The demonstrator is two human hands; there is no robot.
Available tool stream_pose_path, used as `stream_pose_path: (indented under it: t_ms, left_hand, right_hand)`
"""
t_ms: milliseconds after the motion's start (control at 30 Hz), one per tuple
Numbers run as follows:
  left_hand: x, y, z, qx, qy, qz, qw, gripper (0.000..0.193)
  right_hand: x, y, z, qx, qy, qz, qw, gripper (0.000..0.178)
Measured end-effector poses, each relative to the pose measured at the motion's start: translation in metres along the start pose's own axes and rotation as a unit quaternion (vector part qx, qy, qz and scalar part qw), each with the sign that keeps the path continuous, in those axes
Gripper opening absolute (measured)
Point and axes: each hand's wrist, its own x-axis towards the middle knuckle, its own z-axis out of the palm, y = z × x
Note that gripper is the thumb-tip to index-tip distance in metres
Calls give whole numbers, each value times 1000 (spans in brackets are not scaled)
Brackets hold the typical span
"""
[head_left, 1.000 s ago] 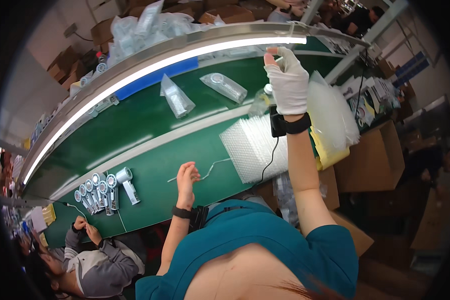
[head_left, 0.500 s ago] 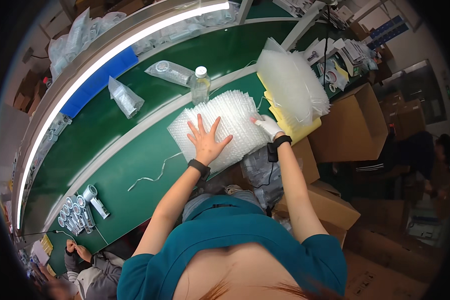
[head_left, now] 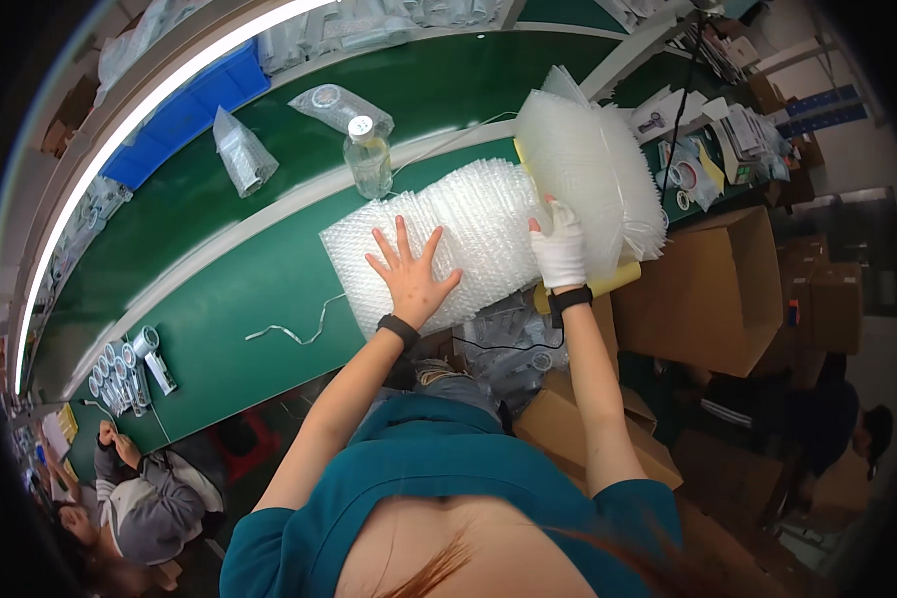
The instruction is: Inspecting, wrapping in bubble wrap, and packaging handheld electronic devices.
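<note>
My bare left hand (head_left: 416, 282) lies with fingers spread on a fanned stack of clear bubble-wrap bags (head_left: 488, 224) on the green bench. A dark band circles that wrist. My right hand (head_left: 560, 251) wears a white glove with bare fingertips showing and has a dark band at its wrist. It is at the right end of the bubble-wrap stack, against a second, taller pile of translucent plastic sheets (head_left: 583, 149). Its thumb and forefinger stand apart with nothing visible between them; the other fingers are partly hidden.
A clear bottle with a white cap (head_left: 369, 164) stands behind the stack. Wrapped packages (head_left: 244, 154) lie on the far green surface. A white string (head_left: 304, 334) trails left, toward several labelled rolls (head_left: 120, 379). Open cardboard boxes (head_left: 713, 289) are at right; a seated person (head_left: 154, 498) works at lower left.
My right hand has moved away from the bubble-wrap edge, up and over to the taller pile, its fingers now pointing forward. My left hand stays spread on the stack. The whole view has shifted slightly.
</note>
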Motion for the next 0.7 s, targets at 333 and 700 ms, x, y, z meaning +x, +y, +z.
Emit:
stream_pose_path:
  t_ms: [333, 700]
  left_hand:
    - [-27, -119, -32, 78, -1, -20, 997, 64]
    - [-153, -285, -171, 107, 289, -314, 898, 62]
  right_hand:
    - [-20, -37, -27, -5, 75, -63, 995, 24]
    - [-33, -130, -61, -62, 170, -71, 981, 17]
